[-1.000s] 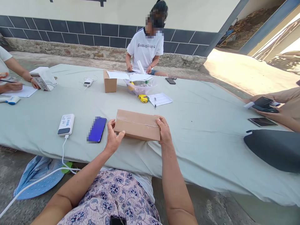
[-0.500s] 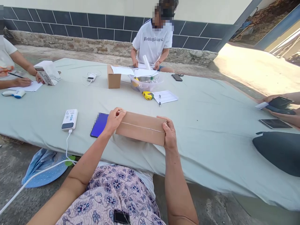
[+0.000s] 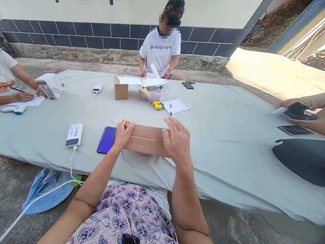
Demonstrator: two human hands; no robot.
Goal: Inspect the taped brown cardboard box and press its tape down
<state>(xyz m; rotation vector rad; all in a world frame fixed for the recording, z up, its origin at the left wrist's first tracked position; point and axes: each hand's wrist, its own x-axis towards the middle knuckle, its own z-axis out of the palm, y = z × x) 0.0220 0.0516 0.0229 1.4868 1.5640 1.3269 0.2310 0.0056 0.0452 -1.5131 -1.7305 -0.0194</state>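
Observation:
A brown cardboard box (image 3: pixel 146 145) with a seam along its top lies in front of me at the table's near side. My left hand (image 3: pixel 124 133) grips its left end, fingers curled over the far corner. Over the right end lies my right hand (image 3: pixel 177 139), its fingers stretched out and a little apart, covering that end of the seam. A phone with a blue screen (image 3: pixel 106 139) rests just left of my left hand. Farther left is a white power bank (image 3: pixel 74 135) with a cable plugged in.
Beyond the box are a yellow tape measure (image 3: pixel 157 105), a paper sheet (image 3: pixel 179 106), a plastic basin (image 3: pixel 169 90) and a smaller carton (image 3: pixel 121 91). A dark bag (image 3: pixel 302 161) lies at right. Other people sit left, right and across the cloth-covered table (image 3: pixel 228 162).
My right hand has let go of the box's right end and moved left onto its top, fingers extended. My left hand keeps its grip. The view has shifted slightly.

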